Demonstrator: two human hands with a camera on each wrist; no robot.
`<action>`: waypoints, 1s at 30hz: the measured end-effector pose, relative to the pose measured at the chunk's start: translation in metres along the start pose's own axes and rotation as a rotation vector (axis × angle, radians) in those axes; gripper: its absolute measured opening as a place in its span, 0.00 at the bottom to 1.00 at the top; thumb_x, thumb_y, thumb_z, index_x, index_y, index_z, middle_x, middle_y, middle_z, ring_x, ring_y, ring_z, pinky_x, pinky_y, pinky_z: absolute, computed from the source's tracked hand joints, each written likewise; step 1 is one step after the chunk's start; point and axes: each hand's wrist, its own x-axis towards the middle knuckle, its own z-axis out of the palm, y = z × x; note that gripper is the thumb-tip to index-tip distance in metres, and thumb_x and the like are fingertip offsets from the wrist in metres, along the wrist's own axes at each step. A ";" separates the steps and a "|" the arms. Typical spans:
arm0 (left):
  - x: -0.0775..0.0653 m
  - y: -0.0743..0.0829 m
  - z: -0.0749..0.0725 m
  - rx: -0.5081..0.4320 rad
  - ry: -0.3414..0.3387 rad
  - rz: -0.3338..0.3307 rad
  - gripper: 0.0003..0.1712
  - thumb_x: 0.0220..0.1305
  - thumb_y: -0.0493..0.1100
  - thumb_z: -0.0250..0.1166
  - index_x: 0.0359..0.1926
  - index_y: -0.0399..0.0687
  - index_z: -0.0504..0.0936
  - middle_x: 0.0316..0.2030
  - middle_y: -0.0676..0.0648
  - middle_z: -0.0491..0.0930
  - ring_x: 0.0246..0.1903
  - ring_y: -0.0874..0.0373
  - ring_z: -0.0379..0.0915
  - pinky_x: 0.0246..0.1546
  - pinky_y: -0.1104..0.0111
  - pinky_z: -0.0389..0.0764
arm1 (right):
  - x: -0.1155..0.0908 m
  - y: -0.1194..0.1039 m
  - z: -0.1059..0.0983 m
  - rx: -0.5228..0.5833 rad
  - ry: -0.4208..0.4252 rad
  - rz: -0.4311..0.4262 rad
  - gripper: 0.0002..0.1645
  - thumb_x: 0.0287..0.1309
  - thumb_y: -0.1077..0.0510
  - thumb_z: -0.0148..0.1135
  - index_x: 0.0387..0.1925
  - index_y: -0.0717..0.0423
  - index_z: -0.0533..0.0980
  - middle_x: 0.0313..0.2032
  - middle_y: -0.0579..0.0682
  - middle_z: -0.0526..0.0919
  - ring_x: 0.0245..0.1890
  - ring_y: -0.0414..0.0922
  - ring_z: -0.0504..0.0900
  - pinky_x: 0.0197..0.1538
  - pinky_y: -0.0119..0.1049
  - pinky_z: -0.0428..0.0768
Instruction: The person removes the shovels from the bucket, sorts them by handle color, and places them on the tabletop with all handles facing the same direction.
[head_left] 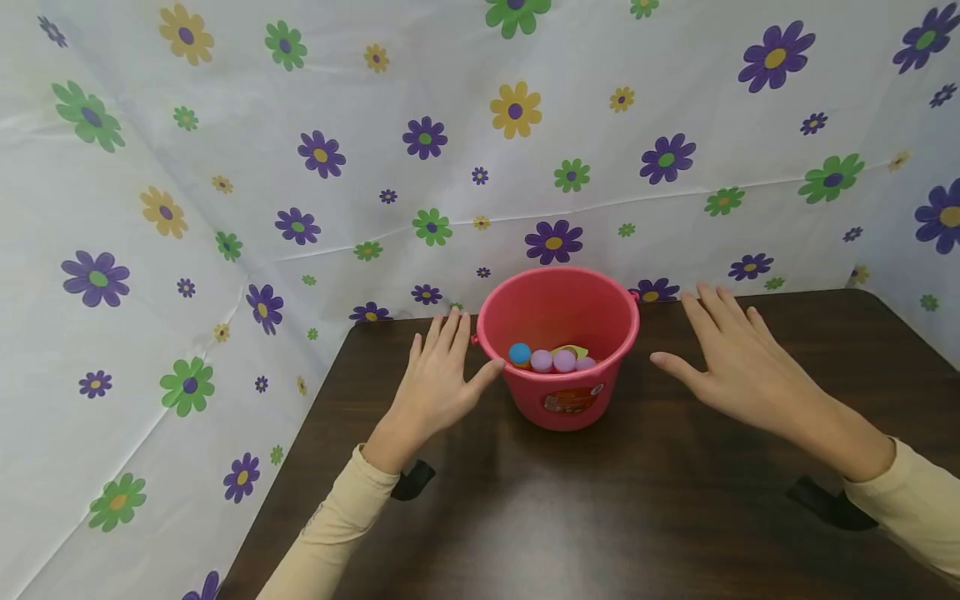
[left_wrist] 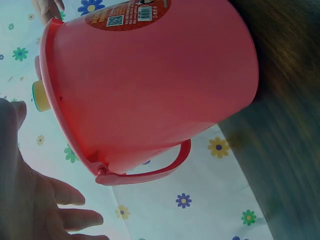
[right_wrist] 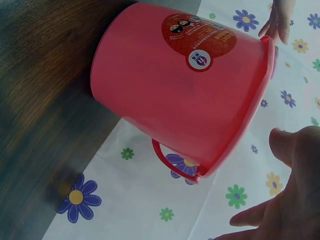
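A pink bucket [head_left: 564,400] stands upright on the dark table, with a red label [right_wrist: 200,37] on its front. Inside it lie several lilac balls [head_left: 564,361], a blue-topped piece [head_left: 520,354] and something yellow-green [head_left: 573,351]. My left hand [head_left: 438,375] is at the bucket's left side, fingers extended, its thumb overlapping the rim in the head view. To the right of the bucket, apart from it, my right hand [head_left: 746,358] is held with straight fingers and thumb spread. Neither hand holds anything. The pink handle [left_wrist: 155,174] hangs down behind the bucket.
The dark wooden table [head_left: 555,517] reaches back to a white cloth [head_left: 450,100] printed with purple, green and yellow flowers. That cloth also hangs along the left and right sides. A black band [head_left: 832,504] shows below the right wrist.
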 end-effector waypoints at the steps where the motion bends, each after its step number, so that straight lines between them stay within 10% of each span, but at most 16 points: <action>1: 0.000 0.000 0.000 -0.003 -0.001 -0.002 0.53 0.71 0.73 0.47 0.81 0.41 0.53 0.80 0.39 0.51 0.79 0.37 0.42 0.72 0.37 0.48 | 0.000 0.000 0.000 0.001 -0.004 0.001 0.59 0.69 0.31 0.56 0.77 0.73 0.51 0.76 0.76 0.47 0.76 0.73 0.45 0.70 0.74 0.43; 30: 0.019 -0.002 0.012 -0.237 0.244 -0.025 0.37 0.78 0.60 0.51 0.72 0.36 0.69 0.68 0.34 0.72 0.67 0.38 0.69 0.60 0.41 0.74 | 0.002 -0.007 0.000 -0.006 -0.005 -0.011 0.56 0.70 0.33 0.57 0.76 0.73 0.54 0.74 0.78 0.53 0.72 0.78 0.51 0.65 0.75 0.56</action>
